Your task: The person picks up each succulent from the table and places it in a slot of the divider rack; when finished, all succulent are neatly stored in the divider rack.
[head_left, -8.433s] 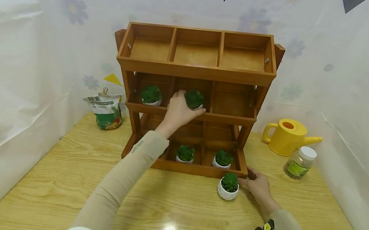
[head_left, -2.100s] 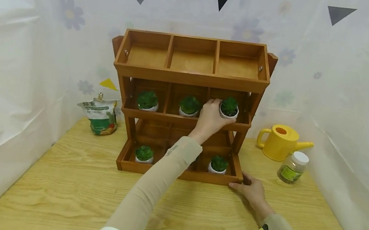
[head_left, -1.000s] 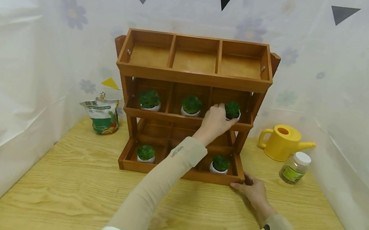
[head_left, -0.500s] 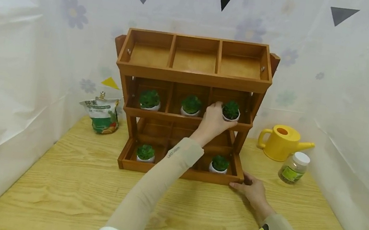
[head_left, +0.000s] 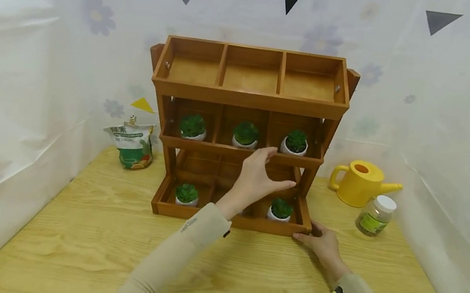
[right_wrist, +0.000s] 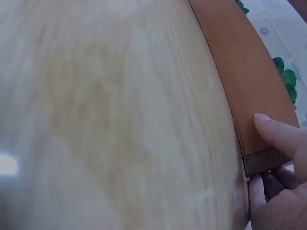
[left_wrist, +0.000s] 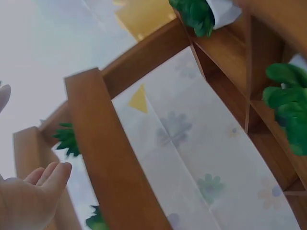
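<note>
A three-tier wooden plant rack (head_left: 247,99) stands on the table. Its middle tier holds small green succulents in white pots, one per compartment: left (head_left: 193,126), centre (head_left: 245,134) and right (head_left: 295,143). My left hand (head_left: 252,181) is just below and in front of the right pot, fingers and thumb spread apart, holding nothing. In the bottom tier sit a left succulent (head_left: 186,194) and a right succulent (head_left: 280,209); my left wrist mostly hides the one between them. My right hand (right_wrist: 283,191) grips the rack's lower right front corner, thumb on the front board, fingers curled round the end.
Right of the rack stand a yellow watering can (head_left: 359,183) and a white-lidded jar (head_left: 375,216). A clipped green-and-white bag (head_left: 131,147) is at the left. White patterned sheeting (head_left: 456,126) encloses the wooden table (head_left: 85,235) at the back and sides.
The succulent from the table now sits in the middle tier's right compartment. My left hand has let go of it and drawn down and left. My right hand stays at the rack's corner.
</note>
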{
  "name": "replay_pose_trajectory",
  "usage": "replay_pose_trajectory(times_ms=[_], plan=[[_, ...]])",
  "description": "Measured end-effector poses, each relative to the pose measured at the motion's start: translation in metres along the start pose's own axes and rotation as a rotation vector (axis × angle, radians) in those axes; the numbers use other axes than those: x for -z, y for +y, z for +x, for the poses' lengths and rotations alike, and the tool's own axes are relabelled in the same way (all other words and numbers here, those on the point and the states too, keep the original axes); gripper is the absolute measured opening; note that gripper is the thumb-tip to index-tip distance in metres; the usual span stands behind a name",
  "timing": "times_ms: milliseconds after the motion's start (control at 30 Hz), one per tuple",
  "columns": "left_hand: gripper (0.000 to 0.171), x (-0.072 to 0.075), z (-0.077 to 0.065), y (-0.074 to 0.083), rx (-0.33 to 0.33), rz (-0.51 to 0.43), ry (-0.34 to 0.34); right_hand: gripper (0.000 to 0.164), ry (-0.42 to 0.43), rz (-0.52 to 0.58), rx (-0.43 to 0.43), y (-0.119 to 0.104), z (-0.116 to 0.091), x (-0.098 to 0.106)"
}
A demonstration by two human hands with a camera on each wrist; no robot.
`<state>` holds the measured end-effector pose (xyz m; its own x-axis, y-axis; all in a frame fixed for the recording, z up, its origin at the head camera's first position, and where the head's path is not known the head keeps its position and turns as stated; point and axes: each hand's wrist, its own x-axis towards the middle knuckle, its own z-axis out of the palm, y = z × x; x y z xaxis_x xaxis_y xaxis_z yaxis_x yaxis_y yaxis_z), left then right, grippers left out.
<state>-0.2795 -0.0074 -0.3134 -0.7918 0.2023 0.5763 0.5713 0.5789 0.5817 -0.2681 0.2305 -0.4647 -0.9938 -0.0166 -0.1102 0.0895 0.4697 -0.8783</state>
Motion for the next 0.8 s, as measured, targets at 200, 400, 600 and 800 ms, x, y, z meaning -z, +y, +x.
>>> replay_pose_trajectory(times_ms=[200,400,600,800], plan=[[0.083,0.018,-0.035,-0.001,-0.073,0.029,-0.037,0.09,-0.007,0.001,-0.009,0.0,0.003,0.001],[0.084,0.038,-0.068,-0.017,-0.049,0.146,-0.082,0.092,-0.022,0.014,-0.003,0.0,0.009,0.004],[0.085,0.053,-0.107,-0.05,-0.028,0.266,-0.122,0.093,-0.025,0.006,0.001,0.001,0.012,0.005],[0.09,0.082,-0.139,-0.085,0.042,0.277,-0.177,0.092,-0.02,-0.027,0.013,-0.001,0.012,0.013]])
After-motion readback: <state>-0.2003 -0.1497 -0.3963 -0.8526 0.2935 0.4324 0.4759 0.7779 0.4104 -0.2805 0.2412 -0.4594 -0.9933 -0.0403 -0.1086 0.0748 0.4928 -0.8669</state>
